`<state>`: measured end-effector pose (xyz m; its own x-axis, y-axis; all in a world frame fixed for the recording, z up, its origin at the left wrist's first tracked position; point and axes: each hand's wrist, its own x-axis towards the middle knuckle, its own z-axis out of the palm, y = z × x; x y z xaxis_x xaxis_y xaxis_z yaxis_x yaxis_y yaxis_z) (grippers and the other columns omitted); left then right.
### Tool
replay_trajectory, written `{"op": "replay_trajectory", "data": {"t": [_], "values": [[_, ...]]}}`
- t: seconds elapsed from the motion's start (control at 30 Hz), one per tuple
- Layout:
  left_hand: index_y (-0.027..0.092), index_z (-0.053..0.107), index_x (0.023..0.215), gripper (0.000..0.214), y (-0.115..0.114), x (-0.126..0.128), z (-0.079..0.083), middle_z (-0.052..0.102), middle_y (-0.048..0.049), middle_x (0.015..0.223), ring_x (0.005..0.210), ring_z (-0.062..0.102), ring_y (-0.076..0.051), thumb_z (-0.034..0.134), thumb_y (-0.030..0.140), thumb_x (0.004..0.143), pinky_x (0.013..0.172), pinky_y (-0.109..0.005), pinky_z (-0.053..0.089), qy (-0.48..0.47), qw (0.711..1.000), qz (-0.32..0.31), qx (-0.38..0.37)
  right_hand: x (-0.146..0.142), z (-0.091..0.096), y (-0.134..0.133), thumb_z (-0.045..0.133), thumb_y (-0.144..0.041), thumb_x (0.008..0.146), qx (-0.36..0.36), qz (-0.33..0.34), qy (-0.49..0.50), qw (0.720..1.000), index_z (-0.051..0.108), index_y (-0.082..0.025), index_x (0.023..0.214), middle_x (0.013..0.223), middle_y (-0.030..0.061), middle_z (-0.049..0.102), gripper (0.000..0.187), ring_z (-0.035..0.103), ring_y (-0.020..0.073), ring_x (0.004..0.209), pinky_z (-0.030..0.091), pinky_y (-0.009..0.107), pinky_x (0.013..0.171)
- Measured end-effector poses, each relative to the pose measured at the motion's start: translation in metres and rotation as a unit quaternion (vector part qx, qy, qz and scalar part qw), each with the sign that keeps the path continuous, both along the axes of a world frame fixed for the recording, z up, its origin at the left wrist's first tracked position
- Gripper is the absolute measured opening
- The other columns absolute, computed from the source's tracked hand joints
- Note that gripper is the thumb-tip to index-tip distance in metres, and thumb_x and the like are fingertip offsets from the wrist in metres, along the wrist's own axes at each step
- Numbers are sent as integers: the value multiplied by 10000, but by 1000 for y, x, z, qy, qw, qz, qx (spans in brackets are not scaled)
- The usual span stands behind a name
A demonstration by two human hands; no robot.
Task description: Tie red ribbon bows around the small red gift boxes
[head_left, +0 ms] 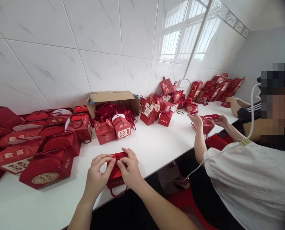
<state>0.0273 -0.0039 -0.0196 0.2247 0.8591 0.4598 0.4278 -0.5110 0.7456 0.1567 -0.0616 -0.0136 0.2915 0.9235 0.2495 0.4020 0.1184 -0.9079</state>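
Note:
A small red gift box [115, 182] lies at the table's front edge, its top largely covered by my hands. A dark red cord handle [119, 194] loops down from its near side. My left hand [99, 169] pinches a bit of red ribbon [114, 157] between thumb and fingertips over the box. From the right, my right hand [131, 168] closes thumb and index finger on the ribbon too, close to the left fingertips. Just behind stand two finished-looking red boxes, one plain-sided [105, 134] and one with a white label [123, 129].
Many red boxes [48, 169] crowd the left side. A cardboard carton [113, 95] of dark red ribbons [108, 111] stands against the tiled wall, with more gift boxes [165, 118] to its right. A co-worker in a white top [243, 179] handles another red box [207, 126] on the right.

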Motion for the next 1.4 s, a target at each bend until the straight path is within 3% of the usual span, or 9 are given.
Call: {"op": "replay_trajectory", "data": {"t": [0.27,0.4,0.53,0.77,1.0,1.17,1.33,1.4], "values": [[240,729,864,358,1,-10,3,661,-83,1103,1068,581,-261,564,549,790,950,-425,460,54,994,-74,-53,3,-3,-2,582,-188,846,11,6,28,1000,694,-208,713,1349,85,527,175,358,289,1311,310,511,1056],[259,739,815,331,0,-10,6,685,-71,1036,1045,580,-261,570,542,790,935,-436,467,69,994,-71,-35,5,-2,-4,598,-203,839,15,1,20,1000,725,-220,767,1343,85,530,147,383,286,1291,328,491,1048],[263,746,784,316,1,-10,7,719,-69,895,994,586,-265,588,537,779,882,-421,497,69,996,-58,-3,11,4,-10,565,-247,866,-11,11,-33,999,742,-252,862,1342,85,535,177,395,300,1281,329,518,1024],[257,739,841,249,1,-8,16,694,-73,902,934,601,-243,572,440,822,823,-363,524,77,992,-96,-5,31,23,-22,533,-262,887,-13,55,-157,986,725,-290,906,1207,67,624,194,487,276,1156,361,495,940],[233,680,902,222,-9,-5,23,639,-65,905,911,577,-220,476,320,885,827,-351,499,95,988,-120,-17,48,20,-18,544,-124,835,4,73,-219,973,638,-239,1007,975,42,694,227,584,226,962,388,396,871],[237,631,874,211,-10,-4,28,651,-43,878,952,512,-229,430,287,916,838,-355,456,114,982,-151,-15,55,24,-19,503,-27,806,30,95,-279,955,630,-219,1014,940,62,698,310,612,226,907,394,393,870],[237,625,880,209,-7,-7,31,628,-45,884,947,493,-228,422,266,919,838,-359,438,134,975,-179,-16,65,52,-31,643,-247,816,12,227,-239,944,665,-270,1029,712,-2,683,215,622,191,665,465,318,699],[237,630,890,204,-6,-9,33,620,-47,895,956,493,-227,428,254,914,846,-359,436,143,971,-191,-18,67,58,-27,596,-289,854,24,243,-198,949,669,-273,1042,779,9,689,203,621,174,668,474,289,650]]}}
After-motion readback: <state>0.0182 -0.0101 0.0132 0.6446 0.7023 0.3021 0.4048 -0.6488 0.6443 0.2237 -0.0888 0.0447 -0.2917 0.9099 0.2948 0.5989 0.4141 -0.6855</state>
